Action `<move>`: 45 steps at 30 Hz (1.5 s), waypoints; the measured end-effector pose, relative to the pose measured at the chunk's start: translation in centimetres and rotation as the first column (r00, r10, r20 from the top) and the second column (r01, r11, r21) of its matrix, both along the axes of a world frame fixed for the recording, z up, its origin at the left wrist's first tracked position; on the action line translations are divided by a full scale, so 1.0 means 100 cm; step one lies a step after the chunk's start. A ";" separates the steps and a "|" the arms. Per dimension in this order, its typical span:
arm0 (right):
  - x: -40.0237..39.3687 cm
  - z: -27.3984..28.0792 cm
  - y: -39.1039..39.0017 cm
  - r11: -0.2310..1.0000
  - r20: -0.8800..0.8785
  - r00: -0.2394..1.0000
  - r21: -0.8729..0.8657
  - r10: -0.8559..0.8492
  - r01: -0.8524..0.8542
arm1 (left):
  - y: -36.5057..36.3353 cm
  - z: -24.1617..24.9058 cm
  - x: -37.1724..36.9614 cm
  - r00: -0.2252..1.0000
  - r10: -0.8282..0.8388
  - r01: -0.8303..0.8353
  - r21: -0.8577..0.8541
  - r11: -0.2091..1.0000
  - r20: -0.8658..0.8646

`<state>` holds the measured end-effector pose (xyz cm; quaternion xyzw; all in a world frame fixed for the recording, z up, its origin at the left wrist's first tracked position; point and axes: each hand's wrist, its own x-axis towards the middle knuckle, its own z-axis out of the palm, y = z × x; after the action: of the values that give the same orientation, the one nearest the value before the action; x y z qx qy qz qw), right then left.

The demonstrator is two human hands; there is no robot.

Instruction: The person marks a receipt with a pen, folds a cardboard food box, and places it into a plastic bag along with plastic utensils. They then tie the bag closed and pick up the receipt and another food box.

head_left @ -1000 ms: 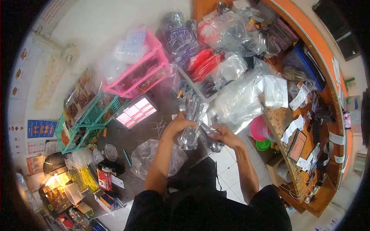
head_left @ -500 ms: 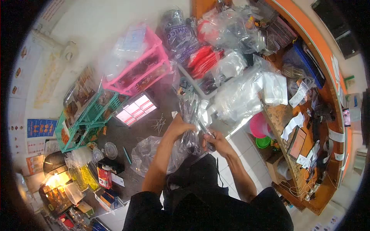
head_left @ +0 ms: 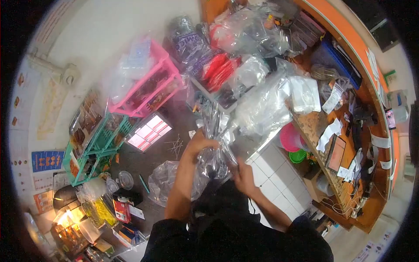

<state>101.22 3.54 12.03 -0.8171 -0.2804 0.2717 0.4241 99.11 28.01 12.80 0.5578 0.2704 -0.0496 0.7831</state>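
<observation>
In front of my body, my left hand (head_left: 202,145) is closed on a bunched clear plastic bag (head_left: 212,165), its thumb laid across the crumpled film. The gathered film stands up above the thumb and hangs down towards my dark clothing. To the right, my right hand (head_left: 245,178) is closed at the lower end of a narrow shiny grey strip (head_left: 228,154) that slants up towards the bag; I cannot tell whether this is folded film or a tool. Left of my left forearm, another stretch of crumpled clear plastic (head_left: 168,181) lies on the dark table (head_left: 152,168).
On the table stand a pink basket (head_left: 168,67), green baskets (head_left: 94,150), a lit tablet (head_left: 149,132) and thin white sticks (head_left: 176,145). Plastic packs (head_left: 262,107) cover the far right side. A wooden counter (head_left: 321,144) with papers borders the tiled floor (head_left: 279,185).
My right hand has moved down and slightly right, away from my left hand, with the grey strip stretched between. The view has shifted a little; my left hand keeps hold of the bag.
</observation>
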 end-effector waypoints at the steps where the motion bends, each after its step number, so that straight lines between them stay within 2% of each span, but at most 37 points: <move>1: 0.022 -0.011 -0.009 0.993 -0.482 0.876 0.116 0.027 0.033 | 0.001 -0.003 0.000 1.000 0.010 -0.010 0.015 1.000 0.018; 2: 0.043 -0.021 -0.019 0.974 -0.843 0.527 0.195 0.105 0.117 | -0.003 -0.006 -0.004 0.999 0.021 -0.021 0.020 1.000 0.026; 3: 0.052 0.008 -0.011 0.995 -0.784 0.615 0.097 0.085 -0.015 | -0.004 -0.009 -0.002 0.999 0.040 -0.041 -0.037 0.998 -0.018; 4: 0.047 0.001 -0.005 0.989 -0.549 0.836 0.121 -0.001 0.081 | -0.004 -0.012 0.003 0.996 0.061 -0.066 -0.089 0.994 -0.059; 5: 0.035 -0.010 0.001 0.972 -0.267 0.957 0.170 -0.111 0.160 | -0.006 -0.014 0.003 0.991 0.084 -0.099 -0.142 0.985 -0.108; 6: 0.035 0.006 0.008 0.962 0.090 0.975 0.205 -0.202 0.181 | -0.009 -0.007 0.002 0.984 0.151 -0.160 -0.103 0.982 -0.097; 7: 0.034 0.023 0.014 0.944 0.441 0.836 0.207 -0.326 0.259 | -0.011 0.006 0.003 0.973 0.218 -0.223 -0.058 0.973 -0.077; 8: 0.031 0.047 0.021 0.977 0.450 0.872 0.169 -0.194 0.130 | -0.013 0.013 0.004 0.957 0.284 -0.285 -0.014 0.958 -0.056; 10: 0.020 0.073 0.034 0.989 0.454 0.888 0.081 0.077 -0.127 | -0.017 0.013 0.002 0.933 0.349 -0.356 -0.073 0.932 -0.093; 11: 0.016 0.055 0.041 0.991 0.347 0.931 0.029 0.113 -0.131 | -0.020 0.013 0.001 0.924 0.367 -0.379 -0.117 0.918 -0.110; 12: 0.016 0.045 0.044 0.991 0.291 0.953 0.069 0.088 -0.113 | -0.021 0.013 0.003 0.915 0.385 -0.400 -0.161 0.902 -0.118; 13: 0.019 0.037 0.048 0.989 0.240 0.968 0.111 0.071 -0.100 | -0.020 -0.001 0.007 0.860 0.507 -0.506 -0.229 0.831 -0.062; 14: 0.020 0.033 0.051 0.985 0.179 0.982 0.148 0.065 -0.092 | -0.016 -0.013 0.006 0.836 0.543 -0.546 -0.235 0.804 -0.081; 16: 0.012 0.038 0.049 0.981 0.276 0.961 0.187 0.001 -0.055 | -0.003 -0.027 0.007 0.783 0.609 -0.620 -0.240 0.747 -0.128; 17: 0.003 0.029 0.040 0.973 0.304 0.951 0.230 -0.053 -0.020 | 0.009 -0.053 0.006 0.720 0.687 -0.694 -0.138 0.707 -0.098; 18: -0.005 0.024 0.031 0.961 0.329 0.938 0.275 -0.111 0.017 | 0.026 -0.046 0.001 0.650 0.760 -0.728 -0.309 0.613 -0.024; 19: -0.008 0.023 0.018 0.947 0.187 0.969 0.305 -0.161 0.098 | 0.049 -0.038 -0.006 0.557 0.830 -0.720 -0.479 0.503 0.034; 20: -0.009 0.022 0.000 0.932 0.039 0.979 0.316 -0.200 0.178 | 0.085 -0.064 -0.011 0.596 0.803 -0.723 -0.419 0.550 0.026; 21: -0.009 0.025 -0.009 0.912 -0.115 0.964 0.311 -0.241 0.265 | 0.084 -0.038 -0.013 0.646 0.762 -0.688 -0.401 0.605 0.042; 22: -0.007 0.028 -0.009 0.828 -0.413 0.852 0.313 -0.321 0.464 | 0.081 -0.011 -0.013 0.705 0.707 -0.641 -0.379 0.667 0.053; 23: 0.000 0.038 -0.005 0.721 -0.673 0.649 0.245 -0.355 0.648 | 0.076 -0.016 -0.013 0.740 0.672 -0.625 -0.348 0.698 0.018; 24: 0.008 0.043 -0.003 0.601 -0.861 0.392 0.132 -0.325 0.788 | 0.071 -0.019 -0.008 0.772 0.636 -0.603 -0.322 0.730 -0.006; 25: 0.016 0.044 -0.001 0.561 -0.882 0.353 0.129 -0.312 0.818 | 0.072 -0.019 0.002 0.801 0.598 -0.575 -0.297 0.762 -0.017; 28: 0.035 0.019 -0.020 0.539 -0.856 0.373 0.136 -0.359 0.831 | 0.072 -0.006 0.029 0.946 0.282 -0.303 -0.124 0.945 -0.159; 29: 0.038 0.011 -0.031 0.532 -0.837 0.400 0.161 -0.373 0.832 | 0.077 -0.003 0.040 0.963 0.199 -0.231 -0.174 0.957 -0.182; 32: 0.035 0.002 -0.061 0.345 -0.829 0.329 0.177 -0.453 0.922 | 0.078 0.019 0.093 0.962 0.168 -0.143 0.128 0.981 -0.217; 33: 0.033 -0.001 -0.074 0.327 -0.848 0.308 0.171 -0.431 0.929 | 0.081 0.019 0.112 0.981 0.150 -0.128 0.174 0.976 -0.122; 35: 0.026 -0.007 -0.099 0.304 -0.884 0.263 0.147 -0.386 0.941 | 0.086 0.030 0.155 0.992 -0.021 0.050 0.232 0.971 -0.128; 37: 0.017 -0.014 -0.111 0.403 -0.836 0.299 0.104 -0.461 0.909 | 0.092 -0.001 0.200 0.999 -0.033 0.048 0.427 0.903 -0.043; 38: 0.013 -0.014 -0.119 0.461 -0.807 0.317 0.064 -0.498 0.885 | 0.092 -0.045 0.226 0.989 0.072 -0.145 0.718 0.681 0.132; 39: 0.009 -0.011 -0.126 0.501 -0.772 0.386 0.102 -0.506 0.859 | 0.078 -0.055 0.231 0.944 0.115 -0.330 0.879 0.346 0.309; 40: 0.012 -0.009 -0.125 0.561 -0.741 0.463 0.141 -0.487 0.816 | 0.077 -0.063 0.229 0.927 0.084 -0.366 0.835 0.411 0.365; 41: 0.014 -0.009 -0.119 0.634 -0.720 0.537 0.175 -0.440 0.754 | 0.067 -0.021 0.208 0.944 0.067 -0.313 0.819 0.480 0.322; 42: 0.007 -0.009 -0.113 0.711 -0.713 0.591 0.186 -0.377 0.678 | 0.071 -0.024 0.205 0.871 -0.013 -0.450 0.809 0.377 0.490; 43: 0.003 -0.004 -0.116 0.745 -0.721 0.603 0.184 -0.342 0.642 | 0.075 -0.037 0.176 0.854 0.032 -0.498 0.797 0.341 0.520; 45: 0.008 0.011 -0.086 0.815 -0.726 0.658 0.250 -0.199 0.522 | 0.074 -0.024 0.110 0.808 0.119 -0.587 0.767 0.260 0.577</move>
<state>102.06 -5.06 13.12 -0.5853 0.0109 0.3836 0.7143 110.08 35.45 10.35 0.8162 0.2009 0.4104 0.3536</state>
